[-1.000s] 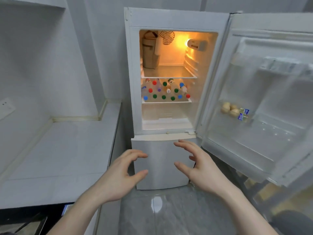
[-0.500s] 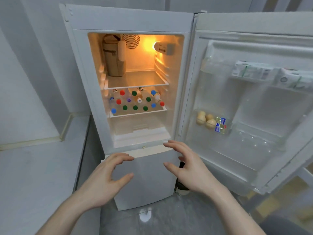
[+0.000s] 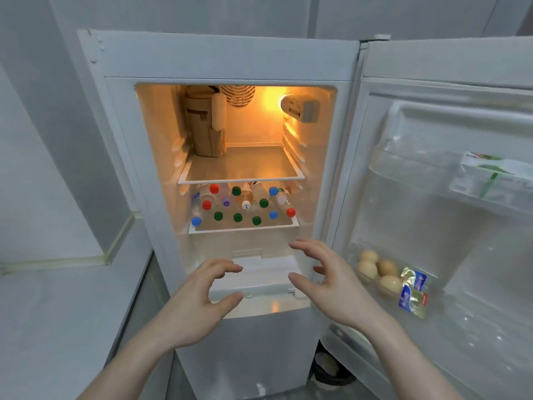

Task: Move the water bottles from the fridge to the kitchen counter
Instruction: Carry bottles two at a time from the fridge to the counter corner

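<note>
The white fridge (image 3: 121, 145) stands open, lit orange inside. Several water bottles (image 3: 242, 206) with red, green, blue and white caps lie stacked on the second shelf, caps facing me. My left hand (image 3: 199, 298) hovers in front of the lower drawer, fingers spread and slightly bent, holding nothing. My right hand (image 3: 328, 278) hovers beside it at the same height, also empty, just below the bottle shelf. The pale kitchen counter (image 3: 57, 313) runs along the left of the fridge.
The fridge door (image 3: 450, 226) swings open to the right, its rack holding eggs (image 3: 375, 269), small packets (image 3: 412, 290) and a carton (image 3: 490, 174). A brown bag (image 3: 204, 125) stands on the top shelf. A dark object (image 3: 326, 368) sits on the floor under the door.
I have moved closer to the fridge. Both hands have risen from in front of the freezer door to the open compartment, still empty.
</note>
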A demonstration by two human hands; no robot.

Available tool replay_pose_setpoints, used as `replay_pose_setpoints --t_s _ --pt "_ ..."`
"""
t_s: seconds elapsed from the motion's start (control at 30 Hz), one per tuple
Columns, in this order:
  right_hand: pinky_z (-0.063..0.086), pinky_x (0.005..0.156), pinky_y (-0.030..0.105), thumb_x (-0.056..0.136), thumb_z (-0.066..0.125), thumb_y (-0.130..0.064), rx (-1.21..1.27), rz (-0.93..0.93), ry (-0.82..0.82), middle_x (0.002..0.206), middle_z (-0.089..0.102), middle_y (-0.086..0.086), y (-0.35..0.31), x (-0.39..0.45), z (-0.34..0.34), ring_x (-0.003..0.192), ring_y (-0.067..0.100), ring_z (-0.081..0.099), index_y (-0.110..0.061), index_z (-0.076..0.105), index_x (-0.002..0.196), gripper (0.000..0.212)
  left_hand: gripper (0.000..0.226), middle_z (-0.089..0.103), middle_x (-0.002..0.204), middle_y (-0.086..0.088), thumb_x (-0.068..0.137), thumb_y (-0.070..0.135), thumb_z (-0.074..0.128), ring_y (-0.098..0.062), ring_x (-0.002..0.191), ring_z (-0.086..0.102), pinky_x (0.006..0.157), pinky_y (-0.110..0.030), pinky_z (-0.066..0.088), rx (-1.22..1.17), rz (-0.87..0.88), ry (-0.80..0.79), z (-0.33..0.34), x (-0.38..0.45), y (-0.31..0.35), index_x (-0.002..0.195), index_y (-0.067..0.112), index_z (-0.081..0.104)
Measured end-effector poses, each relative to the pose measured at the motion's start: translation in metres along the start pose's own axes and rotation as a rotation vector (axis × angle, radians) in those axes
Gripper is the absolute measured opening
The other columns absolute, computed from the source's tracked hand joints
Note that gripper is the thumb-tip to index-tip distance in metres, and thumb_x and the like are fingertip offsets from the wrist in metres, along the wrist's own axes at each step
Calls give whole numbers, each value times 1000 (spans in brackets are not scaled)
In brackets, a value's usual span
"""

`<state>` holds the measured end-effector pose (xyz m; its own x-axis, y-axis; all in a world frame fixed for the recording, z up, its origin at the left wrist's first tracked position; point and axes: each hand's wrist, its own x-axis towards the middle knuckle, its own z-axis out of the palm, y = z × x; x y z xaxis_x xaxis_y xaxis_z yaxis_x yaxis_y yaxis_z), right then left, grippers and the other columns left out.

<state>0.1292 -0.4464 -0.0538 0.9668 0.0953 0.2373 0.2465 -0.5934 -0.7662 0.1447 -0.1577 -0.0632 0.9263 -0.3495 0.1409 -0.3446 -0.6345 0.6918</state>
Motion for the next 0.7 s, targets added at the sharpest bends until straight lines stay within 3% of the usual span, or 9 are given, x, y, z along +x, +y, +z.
replay_pose_setpoints --t_s 0.33,0.47,0.57,0.63,0.7 --pt "47 102 22 95 73 -36 110 70 -31 137 46 -40 15 90 30 128 -5 51 -51 54 137 49 37 46 127 41 90 50 69 15 117 49 91 -14 43 -25 -76 28 -19 82 -40 124 52 54" --pt "55 91 24 93 75 -35 154 135 -3 138 54 -27 16 132 50 120 -4 57 -45 58 137 49 43 51 128 29 90 43 72 5 113 56 83 -18 48 -119 -147 59 -34 134 -62 129 44 55" --pt "49 78 15 93 75 -34 166 174 6 137 57 -25 17 166 67 113 -5 60 -40 58 139 50 43 57 127 17 90 36 75 -4 104 62 79 -21 50 -186 -198 101 -46 179 -79 129 33 57" --pt "48 74 13 92 76 -34 175 200 6 133 59 -23 17 191 80 105 -5 64 -38 57 140 52 41 59 124 14 89 34 76 -11 104 63 84 -30 55 -227 -243 120 -53 208 -96 126 29 59" --pt "47 73 13 92 76 -31 186 222 9 130 62 -19 17 211 89 96 -4 68 -34 57 141 53 38 61 120 12 88 33 76 -13 103 64 79 -34 59 -335 -320 116 -57 230 -109 122 28 60"
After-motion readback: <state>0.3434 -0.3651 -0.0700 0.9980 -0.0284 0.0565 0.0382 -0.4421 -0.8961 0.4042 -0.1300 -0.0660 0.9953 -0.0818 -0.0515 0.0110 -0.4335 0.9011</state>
